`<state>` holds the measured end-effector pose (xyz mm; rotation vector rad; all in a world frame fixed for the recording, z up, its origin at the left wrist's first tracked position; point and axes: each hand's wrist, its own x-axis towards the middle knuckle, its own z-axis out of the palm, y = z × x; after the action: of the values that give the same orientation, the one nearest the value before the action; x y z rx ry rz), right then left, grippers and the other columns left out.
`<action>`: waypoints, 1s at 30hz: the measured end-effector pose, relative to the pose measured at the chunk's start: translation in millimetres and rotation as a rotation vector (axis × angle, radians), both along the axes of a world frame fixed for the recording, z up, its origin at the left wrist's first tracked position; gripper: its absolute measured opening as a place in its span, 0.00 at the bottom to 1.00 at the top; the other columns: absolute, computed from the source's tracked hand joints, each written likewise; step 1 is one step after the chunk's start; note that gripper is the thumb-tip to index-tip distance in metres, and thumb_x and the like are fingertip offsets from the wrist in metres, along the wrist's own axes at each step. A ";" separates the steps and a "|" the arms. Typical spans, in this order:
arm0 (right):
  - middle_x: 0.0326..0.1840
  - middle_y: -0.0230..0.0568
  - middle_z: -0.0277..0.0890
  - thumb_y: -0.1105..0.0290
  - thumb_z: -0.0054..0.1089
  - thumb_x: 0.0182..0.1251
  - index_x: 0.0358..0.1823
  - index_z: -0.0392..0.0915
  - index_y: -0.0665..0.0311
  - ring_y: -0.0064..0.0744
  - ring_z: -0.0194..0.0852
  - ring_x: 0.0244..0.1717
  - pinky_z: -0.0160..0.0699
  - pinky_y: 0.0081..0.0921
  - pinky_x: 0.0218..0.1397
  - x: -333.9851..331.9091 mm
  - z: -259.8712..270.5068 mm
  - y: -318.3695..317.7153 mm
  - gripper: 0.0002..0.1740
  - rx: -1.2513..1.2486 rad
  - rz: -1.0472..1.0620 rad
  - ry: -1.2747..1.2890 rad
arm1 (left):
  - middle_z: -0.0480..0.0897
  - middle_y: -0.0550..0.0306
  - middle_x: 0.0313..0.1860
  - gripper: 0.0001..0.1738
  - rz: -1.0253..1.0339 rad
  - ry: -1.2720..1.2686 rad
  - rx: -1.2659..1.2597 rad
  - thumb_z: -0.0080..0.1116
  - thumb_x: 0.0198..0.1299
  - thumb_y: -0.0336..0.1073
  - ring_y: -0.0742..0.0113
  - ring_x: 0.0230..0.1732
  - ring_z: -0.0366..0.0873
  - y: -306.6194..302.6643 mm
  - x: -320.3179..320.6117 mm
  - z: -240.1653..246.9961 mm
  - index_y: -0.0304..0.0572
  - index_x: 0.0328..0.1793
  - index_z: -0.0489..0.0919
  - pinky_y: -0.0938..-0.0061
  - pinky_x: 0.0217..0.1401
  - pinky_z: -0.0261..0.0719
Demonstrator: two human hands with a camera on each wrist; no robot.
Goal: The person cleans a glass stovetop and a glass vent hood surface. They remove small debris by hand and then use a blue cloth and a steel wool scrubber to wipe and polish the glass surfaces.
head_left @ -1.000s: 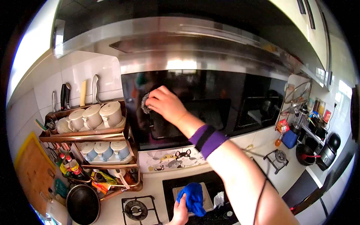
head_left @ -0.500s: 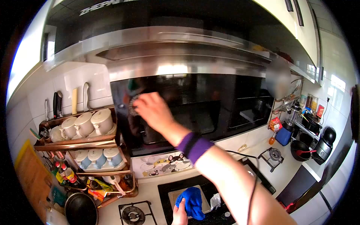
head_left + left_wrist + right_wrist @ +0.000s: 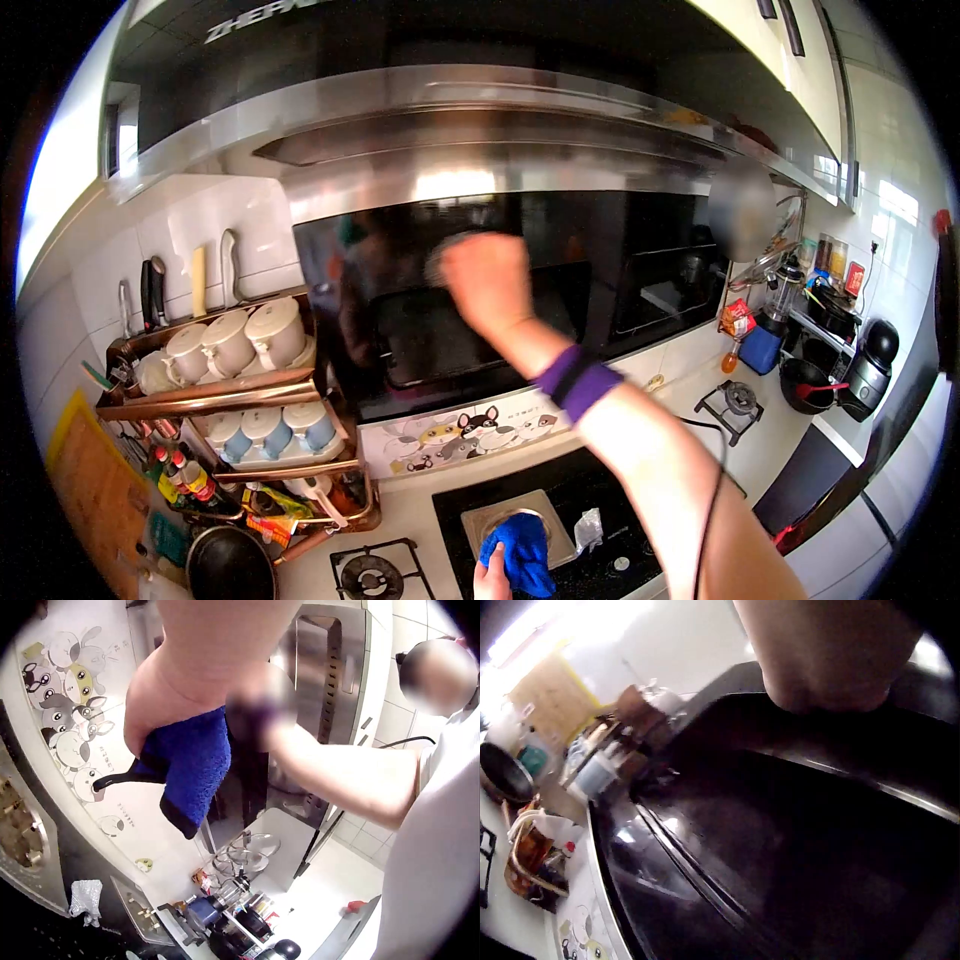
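Observation:
In the head view my right hand (image 3: 488, 280), with a purple band on its wrist, is up at the glossy black panel (image 3: 400, 250) below the range hood. Its fingers grip a grey mesh scrubber (image 3: 437, 262), blurred and mostly covered by the hand, against that panel. The right wrist view shows the back of this hand (image 3: 825, 667) above the dark glass, with the scrubber hidden. Low over the hob, my left hand (image 3: 492, 578) holds a blue cloth (image 3: 520, 555). The left wrist view shows the cloth (image 3: 193, 769) hanging from the fingers, its edge trimmed in black.
A copper-coloured rack (image 3: 215, 390) with lidded cups, bottles and knives stands at the left, a frying pan (image 3: 230, 565) below it. The black hob (image 3: 460, 510) carries a crumpled foil piece (image 3: 588, 530). Overhead juts the range hood (image 3: 450, 110). A cable (image 3: 712, 500) runs beside my right arm.
My right hand first shifts slightly left with the scrubber, then sweeps right along the black panel. The left hand stays low over the hob with the blue cloth.

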<state>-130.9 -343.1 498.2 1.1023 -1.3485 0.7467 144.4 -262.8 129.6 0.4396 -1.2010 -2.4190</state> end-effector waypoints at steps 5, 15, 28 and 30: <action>0.42 0.35 0.76 0.63 0.65 0.59 0.38 0.79 0.54 0.44 0.73 0.48 0.74 0.39 0.52 50.9 0.5 -67.9 0.08 0.034 0.211 0.179 | 0.73 0.46 0.73 0.26 -0.001 0.033 -0.022 0.41 0.79 0.39 0.56 0.72 0.72 20.3 -15.3 42.7 0.32 0.76 0.67 0.65 0.76 0.69; 0.38 0.42 0.79 0.70 0.60 0.63 0.35 0.84 0.59 0.51 0.74 0.46 0.71 0.46 0.56 -76.5 15.3 90.3 0.05 -0.478 -0.337 -0.120 | 0.76 0.46 0.71 0.25 0.040 0.032 0.044 0.43 0.78 0.41 0.56 0.69 0.76 -2.3 14.6 16.2 0.34 0.75 0.69 0.63 0.73 0.74; 0.34 0.43 0.79 0.71 0.64 0.58 0.35 0.80 0.59 0.52 0.78 0.42 0.75 0.47 0.47 -62.8 55.3 75.8 0.04 -0.138 -0.003 -0.067 | 0.75 0.43 0.71 0.27 -0.123 0.158 0.023 0.40 0.79 0.41 0.52 0.70 0.76 22.5 -11.4 67.2 0.34 0.77 0.66 0.60 0.74 0.72; 0.47 0.44 0.73 0.75 0.63 0.64 0.46 0.74 0.58 0.54 0.68 0.52 0.67 0.45 0.58 -102.6 26.5 110.9 0.11 -0.324 -0.229 -0.049 | 0.77 0.42 0.69 0.26 0.013 0.074 0.002 0.39 0.79 0.40 0.51 0.68 0.77 17.5 -7.5 45.7 0.33 0.76 0.67 0.59 0.72 0.75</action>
<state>-233.5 -232.2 524.6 0.6663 -1.3135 0.7929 136.9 -245.3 175.3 0.3539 -1.1607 -2.4043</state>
